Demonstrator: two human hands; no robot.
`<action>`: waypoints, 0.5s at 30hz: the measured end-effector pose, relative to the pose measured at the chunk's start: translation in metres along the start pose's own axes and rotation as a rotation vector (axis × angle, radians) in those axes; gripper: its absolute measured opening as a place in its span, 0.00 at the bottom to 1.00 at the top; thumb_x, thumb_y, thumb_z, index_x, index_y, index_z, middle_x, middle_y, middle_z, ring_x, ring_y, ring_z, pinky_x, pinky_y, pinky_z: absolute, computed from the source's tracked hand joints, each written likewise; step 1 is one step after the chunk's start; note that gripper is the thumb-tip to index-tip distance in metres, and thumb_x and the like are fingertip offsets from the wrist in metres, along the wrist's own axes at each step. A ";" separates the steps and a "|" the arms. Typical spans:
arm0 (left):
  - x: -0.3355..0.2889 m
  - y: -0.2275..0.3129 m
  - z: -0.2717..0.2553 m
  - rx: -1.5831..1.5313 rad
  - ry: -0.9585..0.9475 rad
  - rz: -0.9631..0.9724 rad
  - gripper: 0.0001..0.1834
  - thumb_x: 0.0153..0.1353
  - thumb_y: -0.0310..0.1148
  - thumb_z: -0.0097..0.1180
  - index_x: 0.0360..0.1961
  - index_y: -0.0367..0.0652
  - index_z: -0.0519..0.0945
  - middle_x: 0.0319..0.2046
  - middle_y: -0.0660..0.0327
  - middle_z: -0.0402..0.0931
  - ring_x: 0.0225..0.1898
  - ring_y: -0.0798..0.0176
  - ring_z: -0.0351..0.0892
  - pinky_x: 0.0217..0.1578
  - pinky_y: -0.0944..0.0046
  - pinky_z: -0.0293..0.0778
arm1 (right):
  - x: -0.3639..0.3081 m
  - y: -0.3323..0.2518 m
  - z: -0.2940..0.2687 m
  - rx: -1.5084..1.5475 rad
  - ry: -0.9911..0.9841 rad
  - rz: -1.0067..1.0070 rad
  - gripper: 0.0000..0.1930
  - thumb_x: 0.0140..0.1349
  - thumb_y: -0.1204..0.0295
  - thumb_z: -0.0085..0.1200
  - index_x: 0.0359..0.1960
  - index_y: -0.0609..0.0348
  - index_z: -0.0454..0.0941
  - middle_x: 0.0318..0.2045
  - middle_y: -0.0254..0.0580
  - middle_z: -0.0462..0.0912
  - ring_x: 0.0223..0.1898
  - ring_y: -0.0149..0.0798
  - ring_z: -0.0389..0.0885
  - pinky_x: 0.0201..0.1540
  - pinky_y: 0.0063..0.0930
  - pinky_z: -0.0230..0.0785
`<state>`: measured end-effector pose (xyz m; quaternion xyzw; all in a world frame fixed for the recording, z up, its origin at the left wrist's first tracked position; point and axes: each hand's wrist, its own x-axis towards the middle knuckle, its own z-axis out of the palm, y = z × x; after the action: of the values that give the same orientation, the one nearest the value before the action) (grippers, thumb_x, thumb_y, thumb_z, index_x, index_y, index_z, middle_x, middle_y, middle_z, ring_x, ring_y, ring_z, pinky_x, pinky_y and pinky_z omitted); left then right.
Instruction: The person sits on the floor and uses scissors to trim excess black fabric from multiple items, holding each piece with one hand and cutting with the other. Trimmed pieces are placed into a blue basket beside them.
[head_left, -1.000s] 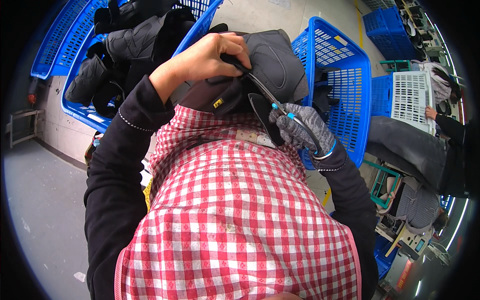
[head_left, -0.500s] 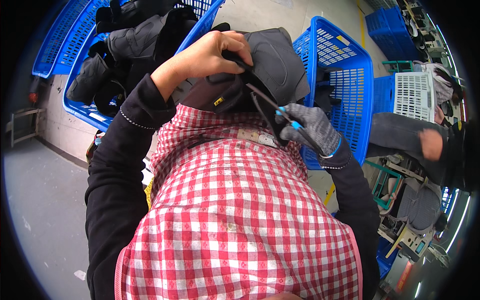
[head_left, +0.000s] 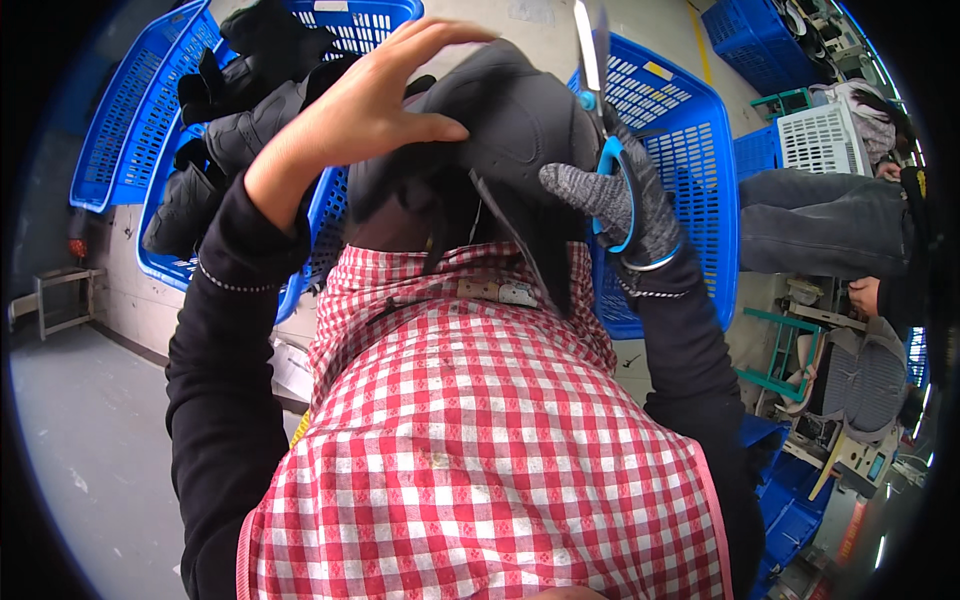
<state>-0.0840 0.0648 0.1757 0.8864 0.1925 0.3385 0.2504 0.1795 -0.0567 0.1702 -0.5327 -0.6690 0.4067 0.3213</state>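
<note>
A black padded piece that looks like a knee pad (head_left: 505,120) lies over my lap, its moulded outer face up. From its lower side a dark strap (head_left: 520,240) hangs down onto my red-and-white checked apron (head_left: 460,420). My bare left hand (head_left: 375,105) is open at the pad's left edge, thumb and fingers spread; whether it touches the pad I cannot tell. In a grey knit glove, my right hand (head_left: 650,215) grips blue-handled scissors (head_left: 625,190) beside the pad's right edge. Their blades point upward, away from the strap.
At the left, a blue basket (head_left: 155,245) holds several similar black pads (head_left: 185,210). Another blue basket (head_left: 715,200) stands close by my right forearm. Farther right are a person's grey-trousered legs (head_left: 820,220), a white crate (head_left: 820,140) and stacked blue crates (head_left: 765,50).
My left hand has let go of the pad's edge and spread its fingers. The scissors have swung from pointing at the strap to pointing upward. The pad has shifted and turned.
</note>
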 end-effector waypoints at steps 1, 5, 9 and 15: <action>0.010 0.002 -0.002 -0.069 -0.081 0.093 0.44 0.48 0.31 0.78 0.69 0.42 0.73 0.65 0.54 0.73 0.68 0.50 0.71 0.71 0.51 0.64 | 0.003 -0.008 -0.007 -0.047 -0.029 0.005 0.26 0.65 0.69 0.64 0.64 0.60 0.74 0.54 0.45 0.83 0.51 0.37 0.84 0.51 0.29 0.78; 0.035 0.019 -0.003 0.058 -0.442 -0.192 0.34 0.46 0.29 0.77 0.57 0.35 0.80 0.47 0.51 0.84 0.50 0.52 0.84 0.57 0.61 0.77 | 0.013 -0.009 -0.014 -0.051 0.032 -0.168 0.28 0.62 0.71 0.70 0.64 0.58 0.74 0.52 0.43 0.84 0.53 0.42 0.84 0.55 0.34 0.79; 0.028 0.036 -0.010 -0.162 0.000 -0.357 0.21 0.53 0.27 0.75 0.48 0.31 0.83 0.36 0.61 0.85 0.38 0.71 0.83 0.45 0.68 0.79 | 0.000 0.016 -0.011 0.152 0.356 -0.074 0.24 0.65 0.74 0.67 0.62 0.58 0.75 0.42 0.37 0.82 0.49 0.36 0.84 0.51 0.29 0.80; -0.023 0.035 0.053 -0.922 0.044 -0.685 0.24 0.54 0.19 0.70 0.54 0.38 0.80 0.44 0.62 0.84 0.49 0.68 0.82 0.55 0.64 0.77 | -0.021 0.039 -0.004 0.835 0.395 -0.042 0.25 0.62 0.80 0.67 0.60 0.56 0.76 0.48 0.33 0.82 0.44 0.26 0.82 0.47 0.20 0.77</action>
<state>-0.0570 0.0082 0.1501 0.5653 0.3065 0.3055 0.7023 0.2058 -0.0721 0.1374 -0.4112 -0.3845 0.5255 0.6380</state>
